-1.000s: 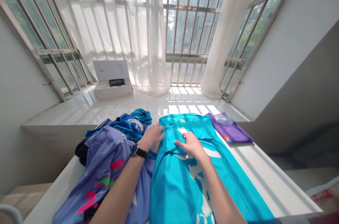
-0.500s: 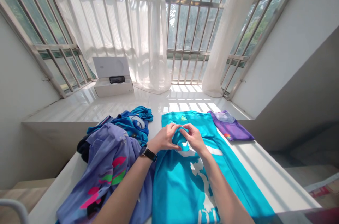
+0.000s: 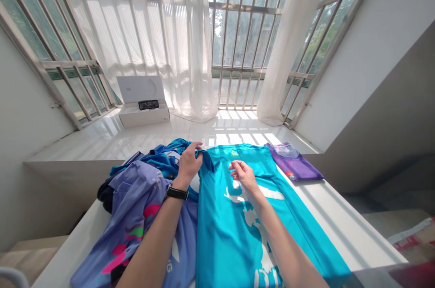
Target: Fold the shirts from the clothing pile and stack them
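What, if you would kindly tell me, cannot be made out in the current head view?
Turquoise shirt, lower end: head view, cut off by the bottom edge.
Left hand: head view, any grip on cloth hidden by the hand itself.
Green collar mark: head view, too small to read.
Dark garment: head view, partly hidden under the lavender shirt.
Black item in the white box: head view, too small to identify.

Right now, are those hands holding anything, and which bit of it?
The left hand holds the turquoise shirt by the sleeve on the picture's left. The right hand is over its front, seemingly holding nothing.
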### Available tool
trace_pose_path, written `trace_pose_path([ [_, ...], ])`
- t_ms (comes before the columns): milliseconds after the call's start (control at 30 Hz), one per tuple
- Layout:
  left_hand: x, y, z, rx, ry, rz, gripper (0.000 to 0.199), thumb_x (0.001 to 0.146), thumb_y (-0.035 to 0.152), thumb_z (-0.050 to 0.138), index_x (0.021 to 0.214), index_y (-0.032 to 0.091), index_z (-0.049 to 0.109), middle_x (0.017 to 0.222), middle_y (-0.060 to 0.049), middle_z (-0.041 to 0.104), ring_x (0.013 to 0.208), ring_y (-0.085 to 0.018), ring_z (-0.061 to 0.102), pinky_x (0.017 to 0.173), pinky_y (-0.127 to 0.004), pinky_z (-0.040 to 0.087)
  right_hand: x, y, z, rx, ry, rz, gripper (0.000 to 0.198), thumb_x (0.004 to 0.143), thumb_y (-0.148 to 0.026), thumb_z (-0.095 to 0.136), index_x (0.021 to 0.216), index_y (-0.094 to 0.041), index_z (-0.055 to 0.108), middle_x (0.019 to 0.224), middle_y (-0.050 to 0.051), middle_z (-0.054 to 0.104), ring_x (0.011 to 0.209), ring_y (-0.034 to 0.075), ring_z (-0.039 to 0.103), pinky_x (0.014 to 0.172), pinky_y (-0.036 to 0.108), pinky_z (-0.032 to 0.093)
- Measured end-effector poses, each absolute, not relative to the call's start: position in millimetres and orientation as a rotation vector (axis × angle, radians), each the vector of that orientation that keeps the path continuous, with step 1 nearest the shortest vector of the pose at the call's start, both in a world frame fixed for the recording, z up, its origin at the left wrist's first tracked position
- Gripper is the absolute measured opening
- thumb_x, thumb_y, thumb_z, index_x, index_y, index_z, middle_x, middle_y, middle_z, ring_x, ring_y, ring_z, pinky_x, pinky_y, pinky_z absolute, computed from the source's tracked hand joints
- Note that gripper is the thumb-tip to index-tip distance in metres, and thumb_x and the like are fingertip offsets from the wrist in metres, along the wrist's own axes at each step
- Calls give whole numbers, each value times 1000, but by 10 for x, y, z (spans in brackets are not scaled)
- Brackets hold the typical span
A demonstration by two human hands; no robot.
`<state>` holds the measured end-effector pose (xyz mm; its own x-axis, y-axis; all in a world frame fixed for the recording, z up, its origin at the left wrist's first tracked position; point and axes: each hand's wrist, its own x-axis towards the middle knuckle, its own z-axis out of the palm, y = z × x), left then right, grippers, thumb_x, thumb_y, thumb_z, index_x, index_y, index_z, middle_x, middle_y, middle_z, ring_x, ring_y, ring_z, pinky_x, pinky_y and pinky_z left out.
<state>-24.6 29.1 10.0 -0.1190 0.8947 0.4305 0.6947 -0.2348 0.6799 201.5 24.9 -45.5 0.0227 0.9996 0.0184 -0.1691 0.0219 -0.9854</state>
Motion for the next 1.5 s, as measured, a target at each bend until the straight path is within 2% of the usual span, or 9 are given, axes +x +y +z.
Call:
trace_pose_path([
  [200,-182,253,123,1949,1827,1160,15,94,30,58,100,23,70,97,-4,78,98,-23,72,84,-30,52,1913,19,-391,-1084,-1247,1692,47,74,-60,80,102,-25,65,81,4,76,62,19,72,52,30,54],
  [367,-44,212,105,1974,1849,1087,17,95,36,59,94,23,71,88,-4,77,92,-23,73,78,-29,49,1755,-157,-332,-864,-1253,1914,55,86,-54,69,134,-32,55,109,8,77,91,26,77,78,43,62],
  [500,-7,196,88,2005,1733,1074,15,93,34,60,92,24,70,86,-2,77,86,-20,72,77,-27,48,1743,-105,-345,-768,-1148,1845,49,86,-56,65,129,-32,61,127,9,72,106,29,74,88,48,61],
  [733,63,217,15,1995,1440,1135,14,88,31,62,89,19,70,75,1,70,72,-15,64,68,-24,45,1980,88,-284,-588,-659,1722,33,76,-41,77,105,-28,70,109,1,75,97,20,73,89,33,60],
  [900,157,193,-75,1913,1015,797,39,88,51,64,105,16,70,67,1,66,58,-14,59,56,-24,45,2194,187,-219,-700,-686,1468,43,79,-57,66,112,-30,65,115,4,71,111,24,69,100,41,57],
  [1133,120,291,-314,2081,1277,777,27,92,40,57,95,17,73,77,-4,73,71,-18,66,65,-26,46,2223,307,-520,-1194,-910,1195,49,57,-37,86,100,-27,65,96,5,70,90,27,70,80,41,56],
  [1267,57,348,-401,2179,1453,719,20,92,28,57,96,20,74,84,-4,75,77,-18,67,67,-25,44,2292,281,-621,-1609,-1498,647,23,71,-44,74,83,-25,68,82,5,69,81,25,67,72,33,48],
  [1367,37,362,-425,2210,1519,699,20,93,25,55,95,21,74,86,-4,76,78,-18,67,66,-25,43,2365,243,-610,-1789,-1784,493,34,82,-55,65,71,-23,66,74,6,70,73,23,66,63,31,41],
  [1500,33,346,-427,2224,1573,617,19,93,24,56,96,21,74,90,-5,76,82,-19,69,68,-25,43,2427,231,-605,-1700,-1968,516,33,71,-54,75,83,-23,67,74,1,70,66,20,63,56,27,37],
])
